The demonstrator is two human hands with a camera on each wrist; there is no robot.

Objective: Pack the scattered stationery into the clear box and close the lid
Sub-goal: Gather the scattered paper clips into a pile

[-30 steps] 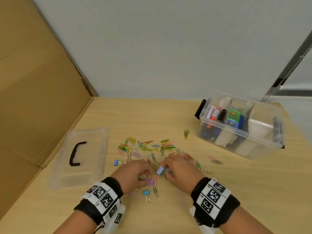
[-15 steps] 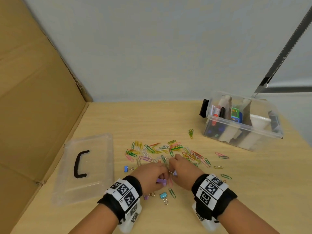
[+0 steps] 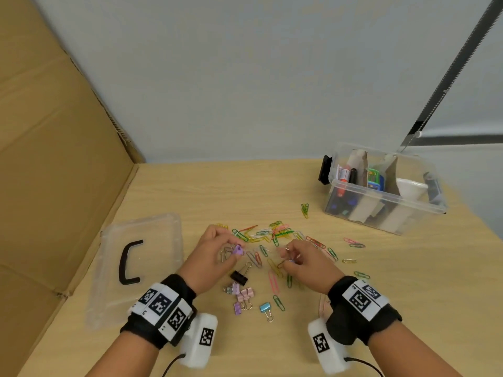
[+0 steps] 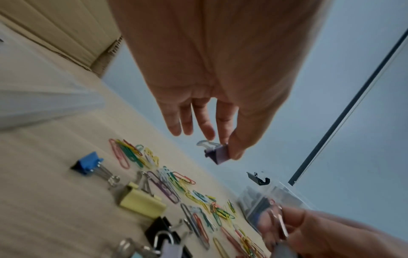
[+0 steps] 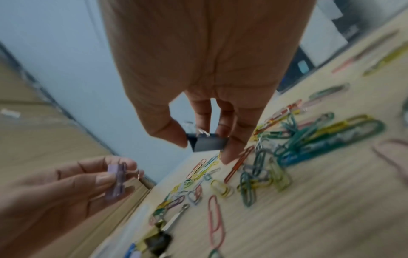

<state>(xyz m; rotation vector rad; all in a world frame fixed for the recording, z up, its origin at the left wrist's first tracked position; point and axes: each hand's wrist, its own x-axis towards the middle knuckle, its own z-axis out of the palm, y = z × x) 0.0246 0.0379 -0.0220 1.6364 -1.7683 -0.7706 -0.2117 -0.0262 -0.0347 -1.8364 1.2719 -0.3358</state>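
Note:
My left hand (image 3: 217, 254) pinches a purple binder clip (image 3: 238, 250) (image 4: 217, 153) between thumb and forefinger, lifted off the table. A little to its right, my right hand (image 3: 296, 261) pinches a small blue binder clip (image 5: 208, 144) between thumb and fingers, also off the table. Coloured paper clips (image 3: 272, 234) lie scattered beyond and between the hands. Near my wrists lie a black binder clip (image 3: 239, 277), pink and purple ones (image 3: 242, 296) and a light blue one (image 3: 265, 308). The clear box (image 3: 381, 202), holding markers and other stationery, stands open at the far right.
The clear lid (image 3: 136, 265) with a black handle lies flat on the left, next to a cardboard wall (image 3: 54, 172). A blue clip (image 4: 88, 164) and a yellow clip (image 4: 141, 203) lie under my left hand. The wooden table (image 3: 408, 295) extends to the right.
Both hands have drawn apart and lifted from the pile, each with a binder clip. Clips that the hands covered now show, among them the black one.

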